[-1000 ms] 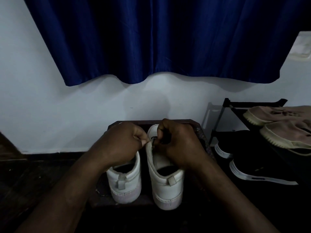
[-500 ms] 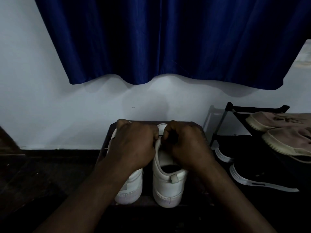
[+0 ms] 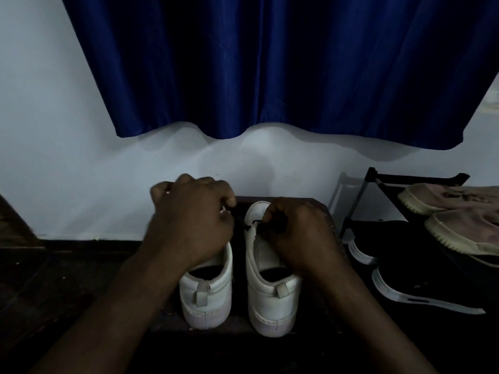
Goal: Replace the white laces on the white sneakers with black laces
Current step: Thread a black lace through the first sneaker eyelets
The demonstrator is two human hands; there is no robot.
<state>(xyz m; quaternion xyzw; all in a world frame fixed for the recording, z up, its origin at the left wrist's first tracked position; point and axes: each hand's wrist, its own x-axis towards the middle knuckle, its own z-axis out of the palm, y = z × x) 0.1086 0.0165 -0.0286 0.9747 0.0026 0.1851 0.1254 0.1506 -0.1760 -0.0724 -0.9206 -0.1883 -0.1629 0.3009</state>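
- We see a small dark wooden tabletop (image 3: 238, 329) set low against a pale wall (image 3: 67, 157), with dark floor (image 3: 54, 279) on either side of it.
- A deep blue curtain (image 3: 270, 63) hangs over the wall above, its wavy hem ending well above the tabletop.
- The room is dim, so the tabletop's edges fade into the floor and we cannot trace them.
- Two white sneakers stand side by side on the tabletop with their heels near us: the left sneaker (image 3: 210, 290) and the right sneaker (image 3: 270, 290).
- Our hands cover both sneakers' fronts, so we cannot tell how many eyelets are laced.
- The left hand (image 3: 189, 225) is curled tight above the left sneaker's front and pinches the black lace (image 3: 244, 222) at thumb and forefinger.
- The lace runs across the gap to the right sneaker's far eyelets.
- The right hand (image 3: 299, 233) is curled over that sneaker's tongue and pinches a dark bit of lace there; its fingertips are hard to make out.
- To the right stands a black shoe rack (image 3: 359, 201), cut off by the frame edge, with pinkish sneakers (image 3: 459, 228) above and black sneakers (image 3: 418, 282) below.
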